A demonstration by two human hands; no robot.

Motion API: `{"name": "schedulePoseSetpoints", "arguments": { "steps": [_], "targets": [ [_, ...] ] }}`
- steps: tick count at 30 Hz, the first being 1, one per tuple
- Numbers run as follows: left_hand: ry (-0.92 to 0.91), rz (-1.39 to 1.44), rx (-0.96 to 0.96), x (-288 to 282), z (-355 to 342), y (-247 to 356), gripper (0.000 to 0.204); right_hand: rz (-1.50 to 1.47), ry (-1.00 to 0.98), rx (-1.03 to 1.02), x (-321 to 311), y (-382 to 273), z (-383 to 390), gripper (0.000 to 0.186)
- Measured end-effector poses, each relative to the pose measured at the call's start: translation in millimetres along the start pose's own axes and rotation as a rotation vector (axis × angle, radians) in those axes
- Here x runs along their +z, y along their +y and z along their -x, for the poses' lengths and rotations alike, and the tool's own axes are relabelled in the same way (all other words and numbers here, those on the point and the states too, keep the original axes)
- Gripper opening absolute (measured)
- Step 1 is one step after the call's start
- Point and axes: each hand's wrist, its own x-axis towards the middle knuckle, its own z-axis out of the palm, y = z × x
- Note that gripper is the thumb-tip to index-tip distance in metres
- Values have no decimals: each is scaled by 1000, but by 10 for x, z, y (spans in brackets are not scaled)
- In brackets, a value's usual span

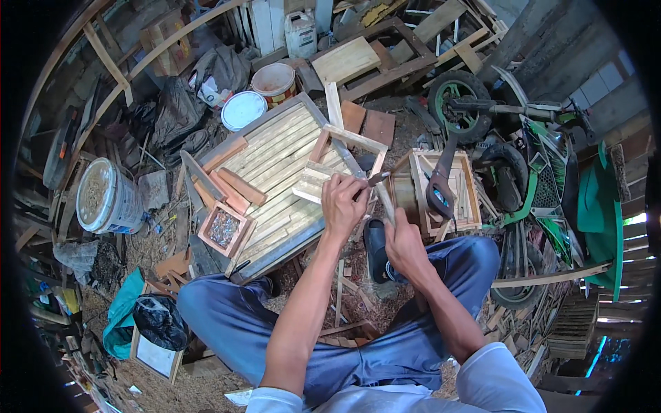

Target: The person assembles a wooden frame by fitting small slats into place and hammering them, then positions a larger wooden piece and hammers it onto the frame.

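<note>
My right hand [406, 246] is wrapped round the pale handle of a hammer [385, 199], its dark head up beside my left fingertips. My left hand [344, 201] is closed in a pinch over the near corner of a small wooden frame [375, 145]; what its fingers hold, if anything, is too small to make out. Pale wood slats [311, 180] lie under and beside that hand. The frame rests on a slatted wooden panel [275, 162] with a grey border in front of my knees.
Reddish wood pieces [237, 186] and a small box of nails or screws [224, 227] sit on the panel. To the right, a handsaw [441, 186] lies over a wooden crate [469, 165] of strips, by a green motorbike [533, 179]. Buckets [110, 196] stand left, scraps underfoot.
</note>
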Motion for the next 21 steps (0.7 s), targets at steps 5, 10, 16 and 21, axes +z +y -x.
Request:
{"name": "schedulePoseSetpoints", "arguments": {
  "steps": [5,10,16,21],
  "targets": [
    [5,17,6,0,-32,27,8,35,-59,77,-2,-31,-57,17],
    [20,14,19,-1,-41,24,9,-126,103,15,-50,-167,29,18],
    [26,39,27,17,-3,-12,10,-65,15,28,-66,-159,11,18],
    [21,-2,29,21,-46,13,10,19,-53,43,-35,-57,-17,19]
  ]
}}
